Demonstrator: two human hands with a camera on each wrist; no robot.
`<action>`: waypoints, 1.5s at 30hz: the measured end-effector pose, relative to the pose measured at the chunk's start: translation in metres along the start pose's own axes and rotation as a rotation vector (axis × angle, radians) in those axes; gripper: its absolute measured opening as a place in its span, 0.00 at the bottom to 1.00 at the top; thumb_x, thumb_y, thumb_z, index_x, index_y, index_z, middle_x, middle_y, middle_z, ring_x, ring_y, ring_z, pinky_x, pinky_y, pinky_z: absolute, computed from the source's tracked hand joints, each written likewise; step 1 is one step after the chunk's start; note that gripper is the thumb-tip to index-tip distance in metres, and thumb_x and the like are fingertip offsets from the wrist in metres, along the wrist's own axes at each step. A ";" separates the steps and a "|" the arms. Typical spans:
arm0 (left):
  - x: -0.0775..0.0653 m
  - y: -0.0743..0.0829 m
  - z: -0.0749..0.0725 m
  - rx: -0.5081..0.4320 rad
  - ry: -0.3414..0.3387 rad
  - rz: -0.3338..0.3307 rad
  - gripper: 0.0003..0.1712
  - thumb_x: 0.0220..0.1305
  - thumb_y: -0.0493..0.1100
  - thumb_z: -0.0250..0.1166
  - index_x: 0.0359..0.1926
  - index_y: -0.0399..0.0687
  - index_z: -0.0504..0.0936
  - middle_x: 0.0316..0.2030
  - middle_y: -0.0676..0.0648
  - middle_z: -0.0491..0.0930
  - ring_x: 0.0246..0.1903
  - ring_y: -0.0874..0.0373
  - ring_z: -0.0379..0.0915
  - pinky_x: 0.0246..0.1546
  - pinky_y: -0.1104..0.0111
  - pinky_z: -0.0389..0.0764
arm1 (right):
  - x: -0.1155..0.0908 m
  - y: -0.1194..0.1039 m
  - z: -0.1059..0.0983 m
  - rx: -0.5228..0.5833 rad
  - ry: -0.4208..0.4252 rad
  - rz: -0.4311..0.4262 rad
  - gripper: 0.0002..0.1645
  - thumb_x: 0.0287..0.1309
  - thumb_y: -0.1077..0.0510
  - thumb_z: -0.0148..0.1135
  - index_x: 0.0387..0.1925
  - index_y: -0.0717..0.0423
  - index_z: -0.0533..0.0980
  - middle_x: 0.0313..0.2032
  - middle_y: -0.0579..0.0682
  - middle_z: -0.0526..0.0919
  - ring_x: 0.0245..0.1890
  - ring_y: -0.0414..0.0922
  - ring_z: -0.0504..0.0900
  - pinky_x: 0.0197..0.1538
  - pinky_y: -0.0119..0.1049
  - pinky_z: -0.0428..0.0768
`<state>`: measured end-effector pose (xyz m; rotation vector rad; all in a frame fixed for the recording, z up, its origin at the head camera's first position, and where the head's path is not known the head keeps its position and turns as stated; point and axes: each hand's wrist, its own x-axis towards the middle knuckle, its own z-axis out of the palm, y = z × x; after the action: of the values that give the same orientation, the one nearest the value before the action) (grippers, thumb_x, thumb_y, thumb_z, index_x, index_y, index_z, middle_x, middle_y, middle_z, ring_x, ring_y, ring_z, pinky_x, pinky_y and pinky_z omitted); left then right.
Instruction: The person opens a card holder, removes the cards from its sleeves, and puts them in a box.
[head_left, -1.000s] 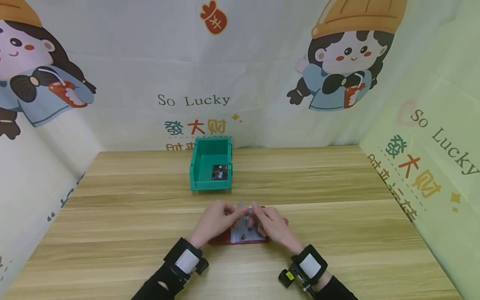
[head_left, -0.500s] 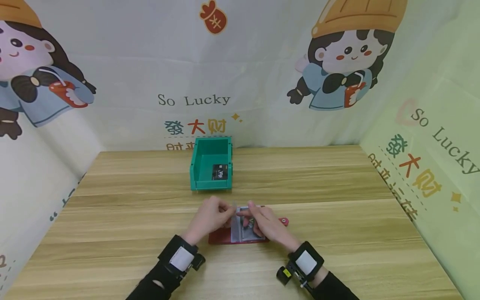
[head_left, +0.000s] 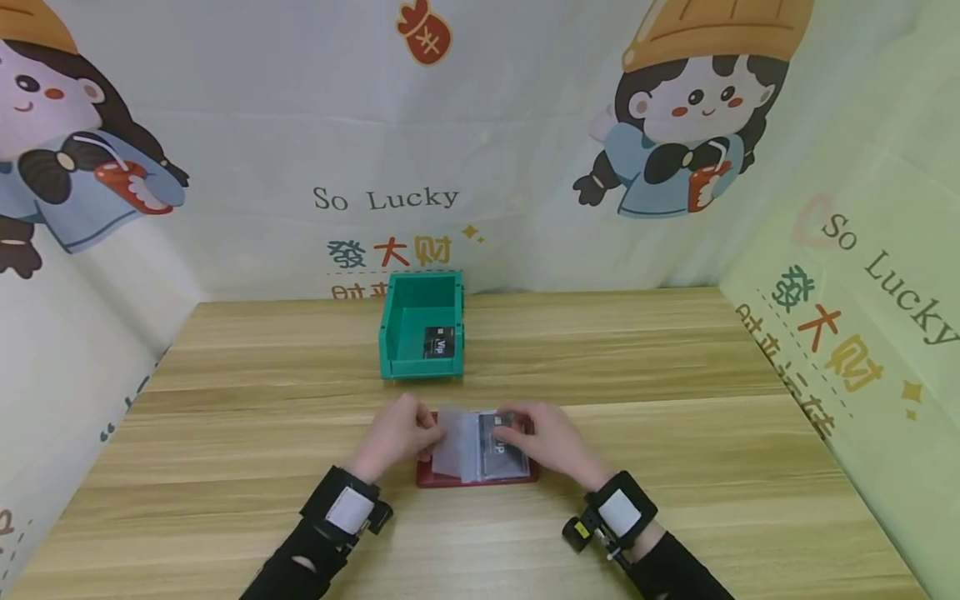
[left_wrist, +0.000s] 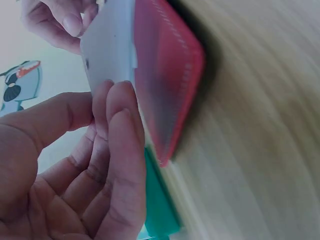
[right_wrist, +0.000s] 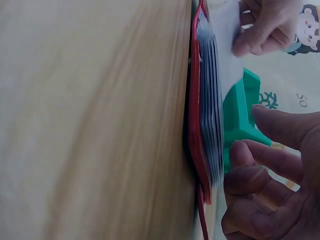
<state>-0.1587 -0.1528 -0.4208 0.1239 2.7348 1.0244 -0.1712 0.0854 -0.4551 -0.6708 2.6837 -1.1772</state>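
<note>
A red card holder lies spread on the table in front of me, with a stack of clear plastic pages inside. My left hand pinches the outer edge of one raised clear page, tilted over the left cover. On the right half, a dark card with pale lettering shows through its sleeve. My right hand hovers at that half, thumb and fingers apart, fingertips close over the card; part of the card is hidden beneath them. In the right wrist view its fingers bend loosely beside the page stack.
Beyond the hands stands a green open bin with a black Vip card in it. A printed cloth hangs behind the wooden table. A thin red strap trails from the card holder.
My left hand has moved left, and a clear page has turned over to the left with it. My right hand has drawn slightly back to the right, showing more of the pages.
</note>
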 end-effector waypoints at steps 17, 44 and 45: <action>0.002 -0.006 0.006 0.071 -0.007 -0.082 0.17 0.60 0.39 0.70 0.15 0.42 0.81 0.13 0.49 0.75 0.14 0.59 0.68 0.18 0.72 0.62 | 0.002 0.011 -0.008 -0.069 -0.091 0.095 0.37 0.56 0.47 0.74 0.64 0.60 0.75 0.28 0.46 0.73 0.29 0.39 0.69 0.30 0.28 0.63; 0.015 0.013 0.039 -0.048 -0.059 0.060 0.16 0.67 0.43 0.67 0.21 0.43 0.85 0.12 0.53 0.73 0.13 0.64 0.66 0.16 0.74 0.60 | 0.006 0.017 -0.007 -0.072 -0.105 0.124 0.42 0.50 0.46 0.77 0.64 0.57 0.75 0.30 0.47 0.73 0.32 0.41 0.70 0.33 0.30 0.62; 0.015 0.013 0.039 -0.056 -0.062 0.055 0.17 0.67 0.43 0.67 0.21 0.43 0.85 0.13 0.53 0.73 0.13 0.64 0.66 0.16 0.74 0.60 | 0.006 0.017 -0.007 -0.079 -0.103 0.122 0.42 0.50 0.45 0.77 0.64 0.57 0.75 0.31 0.47 0.74 0.32 0.41 0.70 0.33 0.30 0.63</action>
<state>-0.1645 -0.1155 -0.4435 0.2195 2.6585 1.0926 -0.1842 0.0976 -0.4618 -0.5529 2.6545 -0.9849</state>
